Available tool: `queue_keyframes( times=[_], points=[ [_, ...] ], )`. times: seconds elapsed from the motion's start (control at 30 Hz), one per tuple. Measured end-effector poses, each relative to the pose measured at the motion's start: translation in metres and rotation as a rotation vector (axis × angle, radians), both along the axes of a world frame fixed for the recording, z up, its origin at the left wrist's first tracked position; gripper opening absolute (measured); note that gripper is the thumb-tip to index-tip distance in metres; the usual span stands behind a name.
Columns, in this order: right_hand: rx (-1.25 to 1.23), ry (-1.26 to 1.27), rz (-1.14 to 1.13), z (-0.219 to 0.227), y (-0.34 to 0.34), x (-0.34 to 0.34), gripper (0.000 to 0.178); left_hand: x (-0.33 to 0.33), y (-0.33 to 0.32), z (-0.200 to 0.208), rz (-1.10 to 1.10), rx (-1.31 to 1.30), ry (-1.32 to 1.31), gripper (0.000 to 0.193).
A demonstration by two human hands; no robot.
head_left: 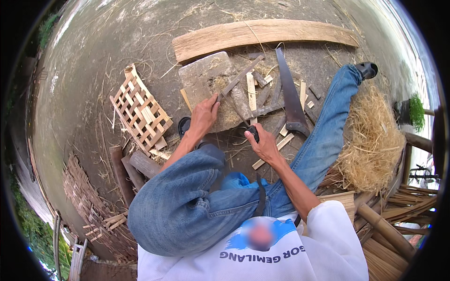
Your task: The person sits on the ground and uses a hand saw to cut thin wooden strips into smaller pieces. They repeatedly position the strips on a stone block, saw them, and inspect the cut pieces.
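Note:
My right hand (264,143) is closed round the black handle of a knife (239,109), its narrow blade slanting up and to the left. My left hand (205,115) pinches the near end of a flat greyish-brown bamboo strip (240,76), which points away to the upper right. The blade's tip meets or crosses the strip just beside my left fingers; I cannot tell whether it cuts in. Both hands are over a worn stone block (199,75). Pale and grey strip offcuts (251,91) lie around the block's right side.
A handsaw (291,93) lies right of the block, and a long wooden plank (265,35) lies beyond it. Left is a woven bamboo panel (142,110), with short round poles (144,164) nearer me. A heap of straw-like shavings (372,140) sits beside my outstretched right leg (323,126).

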State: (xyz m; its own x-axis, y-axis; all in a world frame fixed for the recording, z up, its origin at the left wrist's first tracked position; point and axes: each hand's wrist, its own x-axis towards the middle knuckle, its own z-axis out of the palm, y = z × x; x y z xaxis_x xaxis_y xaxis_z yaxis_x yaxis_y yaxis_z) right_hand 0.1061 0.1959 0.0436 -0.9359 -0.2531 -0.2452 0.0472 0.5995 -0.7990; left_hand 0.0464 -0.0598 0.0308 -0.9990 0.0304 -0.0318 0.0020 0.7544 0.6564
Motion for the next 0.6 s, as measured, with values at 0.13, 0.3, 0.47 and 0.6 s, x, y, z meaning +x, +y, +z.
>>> queue_keyframes(
  times=[0.13, 0.3, 0.47, 0.6],
  points=[
    [0.015, 0.162, 0.041, -0.001, -0.002, 0.002, 0.045, -0.001, 0.0, 0.008, -0.024, 0.161, 0.049, 0.025],
    [0.156, 0.185, 0.036, 0.01, -0.004, -0.002, 0.041, 0.0, 0.0, 0.01, 0.047, 0.217, -0.046, 0.021],
    [0.181, 0.137, 0.002, 0.013, -0.009, -0.004, 0.04, -0.001, -0.003, 0.009, 0.054, 0.252, -0.074, 0.023],
    [0.176, 0.233, -0.012, 0.0, -0.009, 0.001, 0.04, -0.003, -0.002, 0.006, 0.049, 0.261, -0.108, 0.026]
  ],
)
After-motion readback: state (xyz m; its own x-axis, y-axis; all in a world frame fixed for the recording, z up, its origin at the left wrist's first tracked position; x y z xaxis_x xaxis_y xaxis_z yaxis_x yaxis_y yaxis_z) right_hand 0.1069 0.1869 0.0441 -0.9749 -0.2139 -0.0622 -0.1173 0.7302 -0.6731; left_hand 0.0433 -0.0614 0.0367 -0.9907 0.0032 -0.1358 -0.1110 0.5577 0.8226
